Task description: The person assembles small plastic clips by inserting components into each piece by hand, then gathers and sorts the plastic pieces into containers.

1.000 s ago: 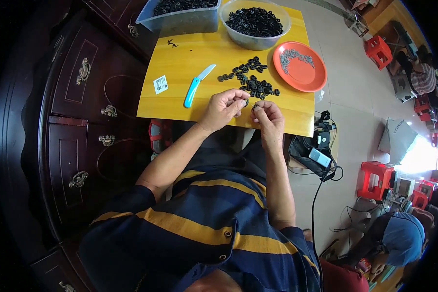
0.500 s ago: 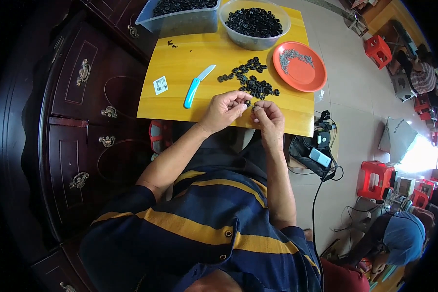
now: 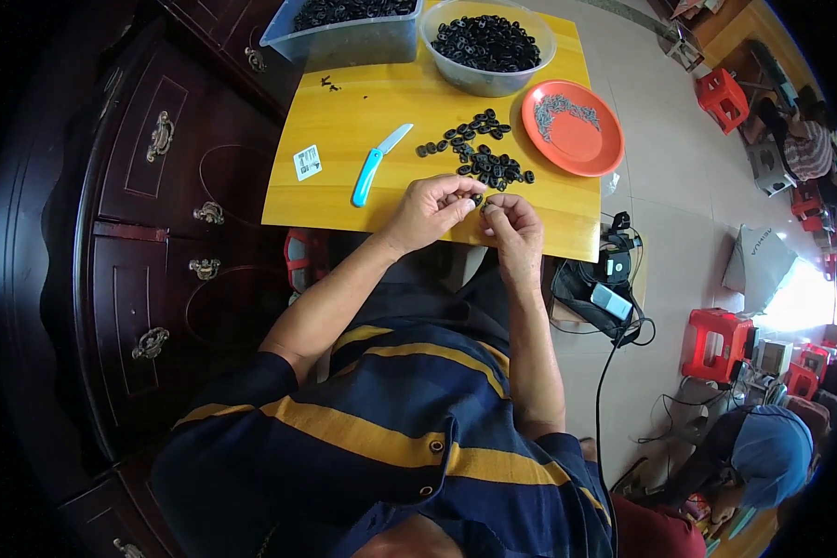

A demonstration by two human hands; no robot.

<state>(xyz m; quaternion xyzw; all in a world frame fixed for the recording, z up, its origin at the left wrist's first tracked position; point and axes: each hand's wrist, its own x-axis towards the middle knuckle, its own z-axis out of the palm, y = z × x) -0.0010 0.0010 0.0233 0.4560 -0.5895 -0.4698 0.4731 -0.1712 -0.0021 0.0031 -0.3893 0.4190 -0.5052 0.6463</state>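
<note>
A yellow wood-grain rect. bench (image 3: 339, 116) is set w/ its near edge toward the person. Nr its far L corner a bluish translucent rect. plastic tub (image 3: 358, 48) is placed, filled w/ small black parts (image 3: 353, 11). Along the far edge, R of the tub, a round clear plastic bowl (image 3: 486, 84) is placed, heaped w/ black oval pcs (image 3: 486, 42). By the R edge a shallow round orange-red plate (image 3: 581, 153) is set, w/ tiny grey bits (image 3: 556, 102) spread across its far half.

Over the near edge, R of its middle, L hand (image 3: 428, 210) and R hand (image 3: 517, 223) are held close tog., a narrow gap btwn fingertips. Toward the L edge a small knife w/ light-blue handle (image 3: 367, 177) is laid, blade pointed at the far edge, slanting R. Nr the L edge a white square printed label (image 3: 307, 162) is seen. Just beyond the hands, loose black oval pcs (image 3: 496, 171) are scattered.

One small glossy black oval pc (image 3: 477, 199) is clamped in the L grip, btwn thumb & fingers. It's held just L of the R fingertips, slightly nearer the far edge; L hand touching, R just beside. Long axis: too small to tell. R fingertips bunched; whether anything's pinched there can't be told.
</note>
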